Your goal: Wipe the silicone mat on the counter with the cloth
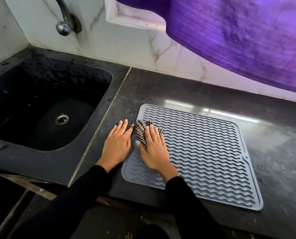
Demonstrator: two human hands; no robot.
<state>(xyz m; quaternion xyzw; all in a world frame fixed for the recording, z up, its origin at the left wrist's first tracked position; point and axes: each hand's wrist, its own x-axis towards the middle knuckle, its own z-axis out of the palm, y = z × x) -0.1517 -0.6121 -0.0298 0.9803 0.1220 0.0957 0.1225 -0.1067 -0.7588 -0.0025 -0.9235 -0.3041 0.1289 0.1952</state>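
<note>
Left hand (117, 145) lies flat on the bench (273, 152), fingers straight, pinning the mat (204, 149) edge so the right hand (155, 149), fingers flat too, can press the cloth (141, 129) across it.

No legible text, seemingly.

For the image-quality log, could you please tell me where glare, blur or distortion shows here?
Head view: bright glare streaks on the dark stone counter behind the grey ribbed silicone mat; the purple curtain is soft; the right hand is slightly motion-blurred; wide-angle bending curves the counter edges.
</note>
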